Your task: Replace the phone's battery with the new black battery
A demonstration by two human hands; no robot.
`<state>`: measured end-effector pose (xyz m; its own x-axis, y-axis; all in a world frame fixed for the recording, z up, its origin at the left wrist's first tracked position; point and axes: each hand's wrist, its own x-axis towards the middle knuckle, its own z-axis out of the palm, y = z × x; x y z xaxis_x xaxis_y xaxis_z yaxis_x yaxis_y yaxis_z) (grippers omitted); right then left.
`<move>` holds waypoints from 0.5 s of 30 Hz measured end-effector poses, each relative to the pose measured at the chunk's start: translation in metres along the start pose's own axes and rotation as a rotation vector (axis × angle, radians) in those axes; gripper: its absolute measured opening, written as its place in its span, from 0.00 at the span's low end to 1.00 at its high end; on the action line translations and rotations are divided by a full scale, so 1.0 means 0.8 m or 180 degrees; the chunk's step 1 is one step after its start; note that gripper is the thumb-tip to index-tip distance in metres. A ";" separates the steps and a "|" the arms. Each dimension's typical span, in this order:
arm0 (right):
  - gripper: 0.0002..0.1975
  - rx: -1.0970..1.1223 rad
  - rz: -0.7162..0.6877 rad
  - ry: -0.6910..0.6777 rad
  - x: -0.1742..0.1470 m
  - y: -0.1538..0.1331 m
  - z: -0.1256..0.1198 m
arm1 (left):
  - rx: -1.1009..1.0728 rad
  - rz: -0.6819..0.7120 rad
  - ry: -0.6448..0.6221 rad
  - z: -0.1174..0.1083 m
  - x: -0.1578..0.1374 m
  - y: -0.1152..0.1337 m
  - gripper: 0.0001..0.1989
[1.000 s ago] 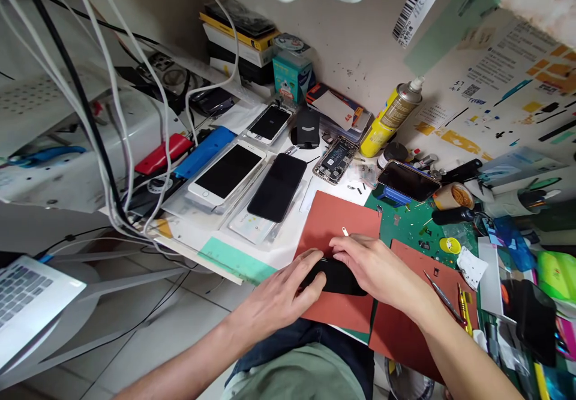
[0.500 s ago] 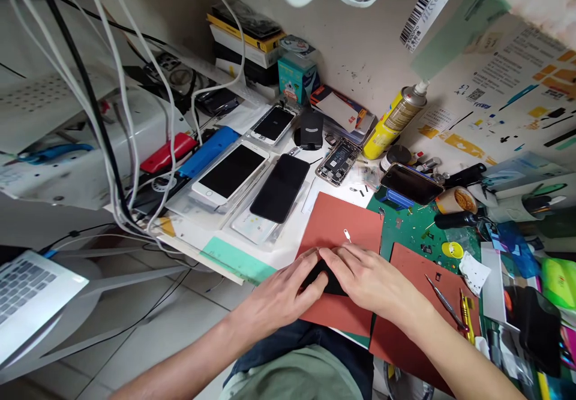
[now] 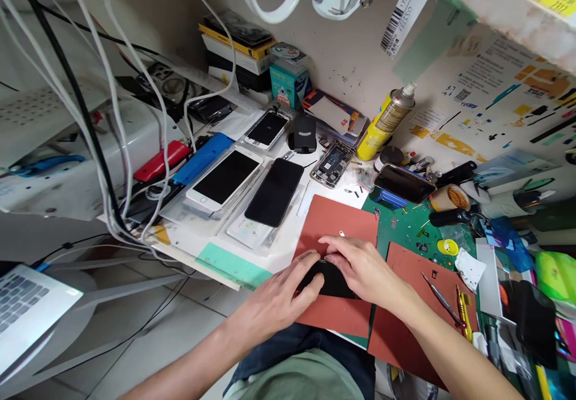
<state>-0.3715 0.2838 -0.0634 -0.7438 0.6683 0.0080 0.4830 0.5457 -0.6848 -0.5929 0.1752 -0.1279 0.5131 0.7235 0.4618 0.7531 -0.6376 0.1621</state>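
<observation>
A black smartphone [image 3: 333,283] lies on a reddish-brown mat [image 3: 335,316] in front of my body, partly covered by both hands. My left hand [image 3: 292,283] grips its left side, with the thumb across the dark surface and the fingers along the far edge. Over the far right part of the phone, my right hand [image 3: 364,265] is curled, its thumb side at the phone's edge and one finger stretched beyond it. Just past those fingers rests a small SIM eject pin [image 3: 342,233].
To the left lie a black phone [image 3: 275,192] and a white phone [image 3: 224,178]. Behind them sits an opened phone [image 3: 332,164] beside a yellow spray can [image 3: 387,121]. On the right, a second mat [image 3: 405,328] holds tweezers [image 3: 441,298] and a yellow screwdriver [image 3: 463,313].
My right hand's fingers have lifted and spread a little at the phone's far edge, so more of the phone shows. My left hand keeps its grip. The camera view has shifted slightly.
</observation>
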 end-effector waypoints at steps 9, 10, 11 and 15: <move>0.16 -0.0324 -0.0081 0.0132 0.005 -0.001 0.016 | -0.0178 0.0092 0.0375 0.015 -0.001 -0.018 0.20; 0.15 -0.0332 -0.0040 0.0189 0.005 0.000 0.016 | -0.0239 0.0101 0.0333 0.015 0.001 -0.021 0.22; 0.14 -0.0318 0.0006 0.0277 0.005 0.003 0.017 | -0.0264 0.0104 0.0265 0.014 0.002 -0.024 0.22; 0.13 -0.0093 0.0223 0.1058 -0.015 0.012 0.012 | -0.0321 0.0211 0.0172 0.014 0.007 -0.040 0.19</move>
<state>-0.3625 0.2760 -0.0773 -0.5193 0.8304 0.2020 0.5444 0.5036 -0.6709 -0.6096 0.2024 -0.1405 0.5355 0.6653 0.5202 0.6717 -0.7089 0.2152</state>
